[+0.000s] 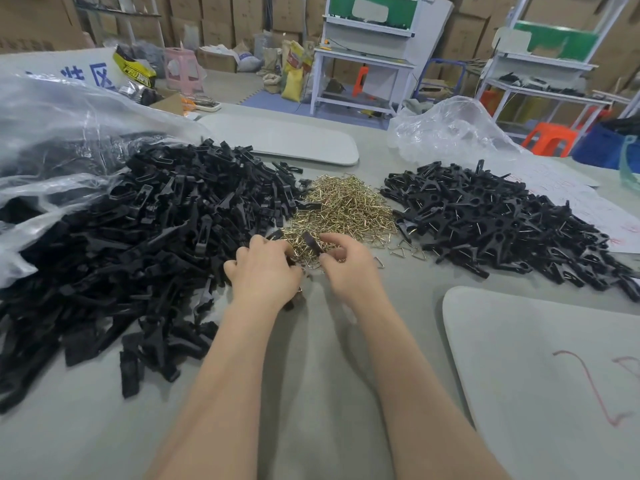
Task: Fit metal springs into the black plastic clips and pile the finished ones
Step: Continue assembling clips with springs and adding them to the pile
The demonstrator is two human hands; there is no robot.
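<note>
Springs (341, 206) lie heaped between loose clips (138, 237) and finished clips (502, 223). At the heap's near edge the right hand (346, 268) pinches a black clip (311, 242); the left hand (263, 271) curls round another clip (276, 233), mostly hidden.

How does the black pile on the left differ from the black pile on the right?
The left pile is larger and spills from a clear plastic bag; the right pile is smaller and lies in the open. The left pile's pieces are single bars with no metal showing; the right pile's are joined, splayed clips with glints of wire. Both are black plastic, flanking the heap of springs.
</note>
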